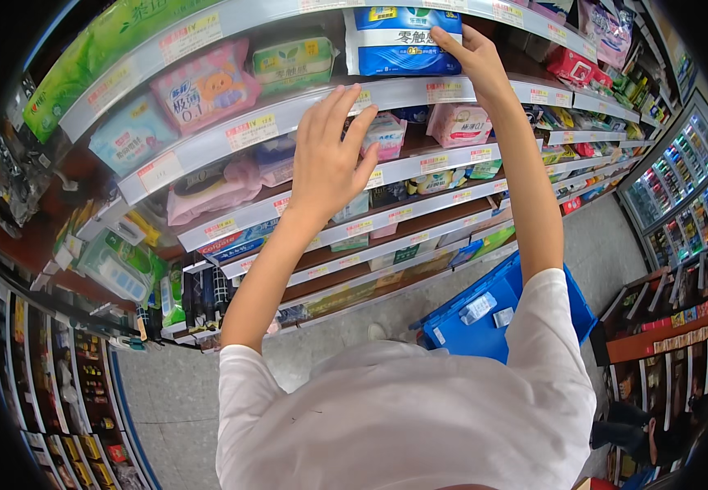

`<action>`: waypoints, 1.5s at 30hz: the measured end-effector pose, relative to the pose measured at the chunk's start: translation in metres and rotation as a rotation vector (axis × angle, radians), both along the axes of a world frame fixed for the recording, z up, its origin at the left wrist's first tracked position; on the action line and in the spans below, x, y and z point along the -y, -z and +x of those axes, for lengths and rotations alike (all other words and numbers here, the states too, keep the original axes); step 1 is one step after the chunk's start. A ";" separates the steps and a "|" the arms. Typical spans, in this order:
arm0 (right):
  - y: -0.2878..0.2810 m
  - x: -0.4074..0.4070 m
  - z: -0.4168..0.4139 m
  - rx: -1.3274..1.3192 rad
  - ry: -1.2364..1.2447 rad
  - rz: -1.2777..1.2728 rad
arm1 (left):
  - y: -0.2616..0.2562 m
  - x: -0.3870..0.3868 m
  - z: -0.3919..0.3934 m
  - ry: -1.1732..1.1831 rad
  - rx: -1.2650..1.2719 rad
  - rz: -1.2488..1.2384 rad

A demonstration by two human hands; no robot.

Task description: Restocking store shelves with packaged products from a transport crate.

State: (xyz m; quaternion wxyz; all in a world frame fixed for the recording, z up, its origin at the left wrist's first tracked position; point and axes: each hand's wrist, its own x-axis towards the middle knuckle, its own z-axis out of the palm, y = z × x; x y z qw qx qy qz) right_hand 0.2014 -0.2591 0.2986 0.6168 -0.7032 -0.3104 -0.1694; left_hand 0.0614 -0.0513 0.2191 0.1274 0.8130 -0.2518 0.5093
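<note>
My right hand (pixel 473 58) grips the right end of a blue and white sanitary pad pack (pixel 408 56), thumb or finger across its front, at a shelf's front edge. My left hand (pixel 332 147) is raised lower and to the left, its fingers spread at the shelf edge (pixel 412 92) with its price tags; nothing is held in it. Left of the blue pack lie a green pack (pixel 293 64), a pink pack with a cartoon bear (pixel 204 89) and a light blue pack (pixel 133 138). A pink and white pack (pixel 384 135) sits on the shelf below, beside my left fingers.
A blue plastic crate (pixel 489 306) with a few small packs stands on the floor at the right. Glass-door coolers (pixel 678 184) stand beyond it. A person (pixel 648 429) is at the lower right, near other shelves. A hanging green and white pack (pixel 121 263) is at the left.
</note>
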 end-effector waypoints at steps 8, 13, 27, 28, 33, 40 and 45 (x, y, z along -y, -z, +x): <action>0.005 -0.014 0.026 0.116 0.023 -0.073 | -0.001 0.006 0.019 -0.188 -0.013 0.134; 0.009 -0.011 0.030 0.175 0.067 -0.131 | 0.007 -0.005 0.024 -0.290 0.022 0.013; 0.005 -0.021 0.007 0.263 0.372 -0.240 | 0.022 -0.025 0.031 -0.479 0.090 0.019; 0.006 -0.022 0.007 0.262 0.375 -0.241 | 0.022 -0.025 0.032 -0.485 0.103 0.002; 0.019 -0.019 0.008 0.321 0.359 -0.186 | 0.022 -0.022 0.035 -0.473 0.120 -0.022; 0.088 0.021 -0.068 0.464 0.582 -0.056 | 0.025 -0.025 0.037 -0.450 0.102 -0.034; 0.273 0.097 -0.182 -0.180 0.836 -0.185 | 0.023 -0.020 0.036 -0.440 0.129 -0.048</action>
